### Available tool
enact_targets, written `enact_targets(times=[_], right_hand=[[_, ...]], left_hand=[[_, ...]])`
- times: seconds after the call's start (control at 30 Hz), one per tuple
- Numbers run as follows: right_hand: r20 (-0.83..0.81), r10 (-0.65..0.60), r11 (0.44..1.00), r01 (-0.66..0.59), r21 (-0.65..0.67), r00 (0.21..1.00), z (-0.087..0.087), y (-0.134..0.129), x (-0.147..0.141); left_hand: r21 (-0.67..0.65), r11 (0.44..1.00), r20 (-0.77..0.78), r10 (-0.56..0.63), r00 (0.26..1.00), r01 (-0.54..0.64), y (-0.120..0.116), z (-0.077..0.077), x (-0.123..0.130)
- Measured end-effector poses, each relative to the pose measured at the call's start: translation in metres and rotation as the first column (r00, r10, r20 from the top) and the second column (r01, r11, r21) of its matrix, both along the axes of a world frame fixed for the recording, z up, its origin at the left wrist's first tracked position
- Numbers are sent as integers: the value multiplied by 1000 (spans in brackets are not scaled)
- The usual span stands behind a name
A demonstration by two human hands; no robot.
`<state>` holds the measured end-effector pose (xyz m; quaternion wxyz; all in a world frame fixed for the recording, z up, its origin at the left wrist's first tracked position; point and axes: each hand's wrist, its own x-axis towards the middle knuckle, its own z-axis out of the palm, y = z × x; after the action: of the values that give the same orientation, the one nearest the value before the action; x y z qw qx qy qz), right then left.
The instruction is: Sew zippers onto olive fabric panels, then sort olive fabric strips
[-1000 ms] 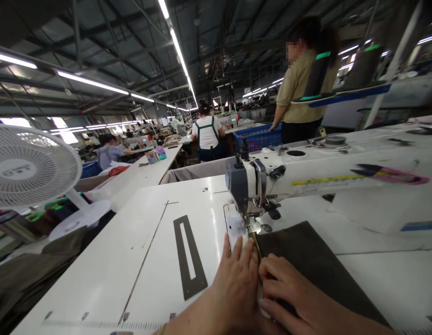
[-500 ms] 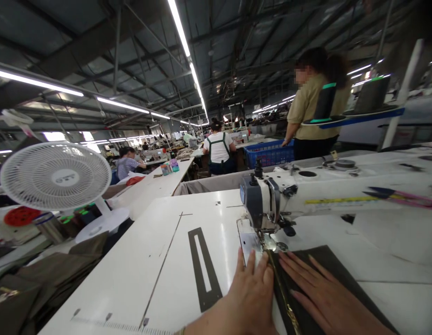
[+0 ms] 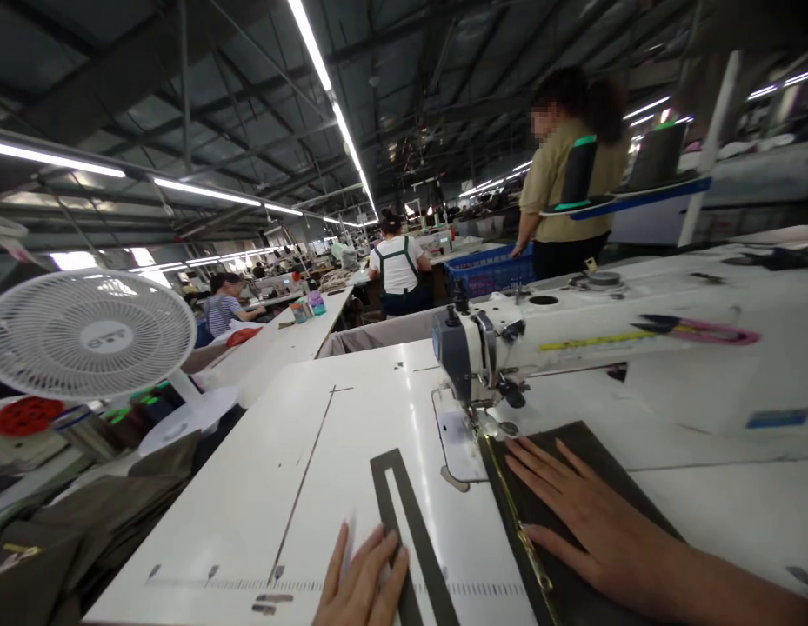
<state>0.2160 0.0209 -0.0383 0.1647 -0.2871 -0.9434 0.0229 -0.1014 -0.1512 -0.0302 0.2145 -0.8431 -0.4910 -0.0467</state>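
Observation:
My left hand [image 3: 364, 581], fingers spread and slightly bent, lies at the left edge of a dark olive slotted strip [image 3: 419, 530], its fingertips touching the strip. Flat on a dark olive fabric piece [image 3: 573, 448] rests my right hand [image 3: 583, 522], fingers stretched out. A gold zipper [image 3: 526, 548] runs along this fabric's left edge, beside my right fingertips. The fabric's far end reaches the needle area of a white and grey sewing machine [image 3: 457, 352]. Whether the fabric is under the presser foot is hard to see.
A white fan [image 3: 103, 335] stands left, behind piled olive fabric [image 3: 116, 513]. Pink-handled snips [image 3: 717, 331] and yellow measuring tape lie on the machine arm. Thread cones [image 3: 577, 174] sit on a stand at right. Several people work beyond, near a blue crate [image 3: 488, 269].
My left hand has left the zipper edge and moved left and nearer to me, onto the slotted strip, which has shifted and turned slightly. My right hand stays on the fabric. The view has shifted.

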Motion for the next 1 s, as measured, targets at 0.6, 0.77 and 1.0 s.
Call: enact_targets(times=[0.6, 0.77, 1.0], right_hand=[[-107, 37, 877, 19, 481, 994, 0, 2, -13], [-103, 10, 871, 42, 490, 995, 0, -1, -12], [-146, 88, 861, -2, 509, 985, 17, 1, -15]], left_hand=[[281, 946, 359, -258, 897, 159, 97, 33, 33], [191, 967, 244, -214, 946, 169, 125, 18, 92], [216, 964, 204, -201, 958, 157, 135, 4, 103]])
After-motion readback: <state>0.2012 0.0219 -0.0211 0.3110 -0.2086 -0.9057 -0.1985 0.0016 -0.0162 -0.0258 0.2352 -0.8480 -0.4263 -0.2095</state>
